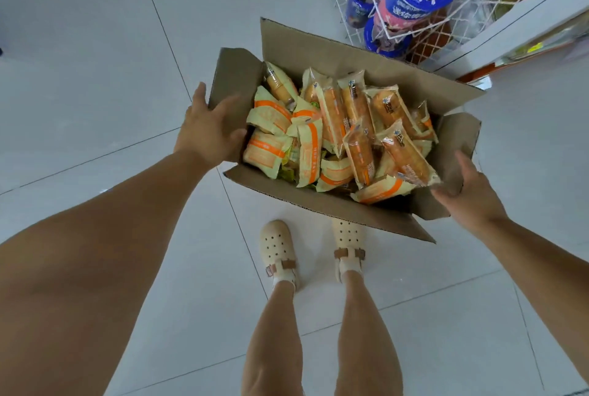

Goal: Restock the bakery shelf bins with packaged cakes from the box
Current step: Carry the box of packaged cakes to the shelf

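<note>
Left hand (pixel 208 127) and right hand (pixel 468 194) grip the box (pixel 318 204) flaps; packaged cakes' (pixel 360 153) print unreadable.

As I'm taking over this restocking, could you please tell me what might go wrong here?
The left hand and right hand hold the cardboard box by its side flaps, which could bend and let it slip. The packaged cakes are heaped loosely to the rim, so a tilt might spill some. The wire baskets stand close by; the box could knock them.
</note>
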A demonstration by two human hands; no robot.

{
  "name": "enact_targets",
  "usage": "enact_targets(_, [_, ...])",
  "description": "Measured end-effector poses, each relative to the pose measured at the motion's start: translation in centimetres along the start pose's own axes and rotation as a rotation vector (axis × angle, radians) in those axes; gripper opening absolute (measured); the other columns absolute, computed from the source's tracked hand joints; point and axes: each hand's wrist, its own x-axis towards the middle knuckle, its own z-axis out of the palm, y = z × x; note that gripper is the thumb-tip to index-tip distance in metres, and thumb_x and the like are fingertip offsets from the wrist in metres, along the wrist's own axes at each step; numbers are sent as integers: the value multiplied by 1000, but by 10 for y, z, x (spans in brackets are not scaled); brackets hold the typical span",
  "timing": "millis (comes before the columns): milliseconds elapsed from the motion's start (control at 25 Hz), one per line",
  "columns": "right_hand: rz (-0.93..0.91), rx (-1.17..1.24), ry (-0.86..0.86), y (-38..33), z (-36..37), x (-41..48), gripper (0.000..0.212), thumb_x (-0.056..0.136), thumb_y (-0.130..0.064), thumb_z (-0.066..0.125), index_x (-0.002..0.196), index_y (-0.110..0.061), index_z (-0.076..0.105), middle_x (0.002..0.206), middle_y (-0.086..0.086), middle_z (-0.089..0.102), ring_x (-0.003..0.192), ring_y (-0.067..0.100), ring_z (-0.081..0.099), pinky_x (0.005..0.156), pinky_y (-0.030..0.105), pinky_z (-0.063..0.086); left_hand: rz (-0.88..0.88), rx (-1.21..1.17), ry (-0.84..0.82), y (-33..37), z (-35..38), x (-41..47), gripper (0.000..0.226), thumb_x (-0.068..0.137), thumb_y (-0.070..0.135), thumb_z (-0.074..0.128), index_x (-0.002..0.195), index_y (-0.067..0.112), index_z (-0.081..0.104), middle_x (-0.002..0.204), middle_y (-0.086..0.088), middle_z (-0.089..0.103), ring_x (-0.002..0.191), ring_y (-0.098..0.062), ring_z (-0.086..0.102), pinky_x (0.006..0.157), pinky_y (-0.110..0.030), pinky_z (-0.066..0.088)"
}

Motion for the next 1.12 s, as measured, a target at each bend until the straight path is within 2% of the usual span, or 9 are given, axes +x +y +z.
enact_targets(80, [27,60,8,5,2,3,83,88,-20,68,152,-32,16,155,6,31,133,37,41,100,48,42,-21,-36,-35,-6,-3,11,68,89,31,68,148,37,35,159,-10,16,134,-36,41,105,-47,40])
enact_targets(160, [45,112,-2,7,4,6,86,87,-13,69,152,-34,17,155,6,32,131,38,44,98,47,44,-2,-47,-90,-10,-4,19,76,87,23,70,150,37,30,149,-12,35,129,-35,45,101,-43,41])
enact_targets(280, [35,113,12,10,6,13,85,87,-9,67,151,-37,18,149,10,41,110,37,58,85,41,50,-5,-77,-126,-9,-2,25,85,87,15,69,152,41,21,138,-15,51,120,-38,52,94,-43,46])
enact_targets(400, [4,80,54,21,6,15,83,89,-3,62,151,-39,20,144,12,47,78,23,56,65,30,48,-44,-57,-107,-9,4,26,87,87,2,58,151,47,20,139,-16,51,116,-40,54,90,-42,49])
enact_targets(600, [11,157,74,41,6,12,85,87,-1,61,148,-45,22,133,11,56,80,24,58,74,34,52,-99,-72,-46,-7,12,16,88,85,-3,58,149,47,26,140,-15,51,120,-39,53,94,-43,49])
enact_targets(760, [39,146,46,56,3,5,85,88,-1,59,148,-47,20,96,9,63,63,24,58,60,35,53,-82,-108,-60,6,20,-2,86,85,-2,61,150,44,28,140,-13,51,122,-37,52,96,-40,47])
enact_targets(880, [67,146,37,77,1,-8,86,87,0,59,149,-46,20,84,6,61,63,25,58,62,40,56,-73,-113,-88,15,31,-20,87,85,-2,59,150,45,27,139,-11,52,118,-35,54,88,-35,48])
enact_targets(960, [105,189,39,94,4,-21,86,87,1,58,148,-46,21,75,4,58,60,24,55,61,38,55,-61,-104,-103,26,39,-33,87,84,-2,58,149,45,28,138,-9,54,117,-32,55,84,-29,45])
enact_targets(1120, [177,197,87,135,16,-54,81,88,2,53,149,-42,23,71,9,56,57,24,51,54,33,49,-13,-76,-149,53,49,-49,89,80,-6,53,149,45,29,134,-6,56,106,-24,56,79,-26,43])
